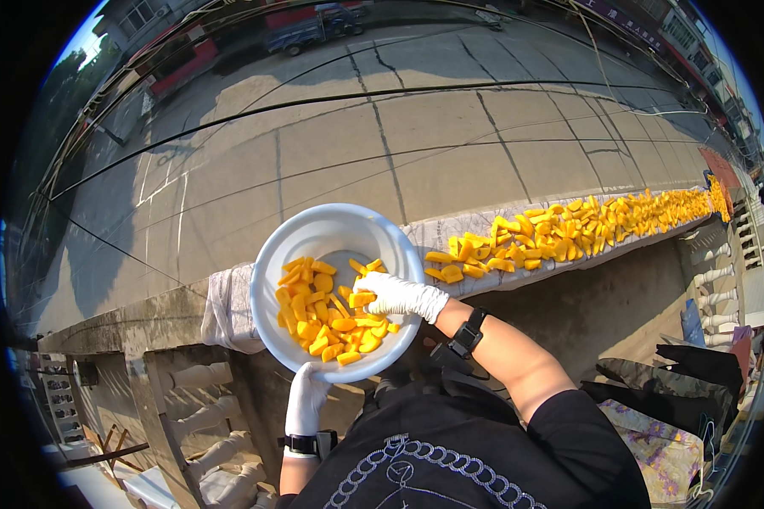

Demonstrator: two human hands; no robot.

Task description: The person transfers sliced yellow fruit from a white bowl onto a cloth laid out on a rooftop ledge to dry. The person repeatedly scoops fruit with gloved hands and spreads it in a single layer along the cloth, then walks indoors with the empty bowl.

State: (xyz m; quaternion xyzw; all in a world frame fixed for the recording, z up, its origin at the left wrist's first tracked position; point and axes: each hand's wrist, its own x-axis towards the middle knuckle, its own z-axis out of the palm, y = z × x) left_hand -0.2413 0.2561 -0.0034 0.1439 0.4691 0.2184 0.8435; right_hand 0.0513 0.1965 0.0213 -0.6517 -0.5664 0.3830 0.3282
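Observation:
A pale blue plastic basin (264, 280) is tilted in front of me, partly over the cloth-covered ledge. Cut orange-yellow vegetable pieces (321, 312), some flat slices and some chunks, fill its lower left part. My left hand (309, 385), in a white glove, grips the basin's near rim from below. Inside the basin is my right hand (391, 294), also white-gloved, with a thick vegetable piece (361, 299) between thumb and fingers. To the right, a long band of similar pieces (560, 232) lies spread on the patterned cloth (430, 235).
The narrow ledge (184, 305) tops a balustrade with pale balusters (207, 407). Beyond it, far below, is a paved yard (318, 159) with a blue truck (305, 32). Overhead cables (242, 118) cross the view. Clothes (656, 439) hang at the lower right.

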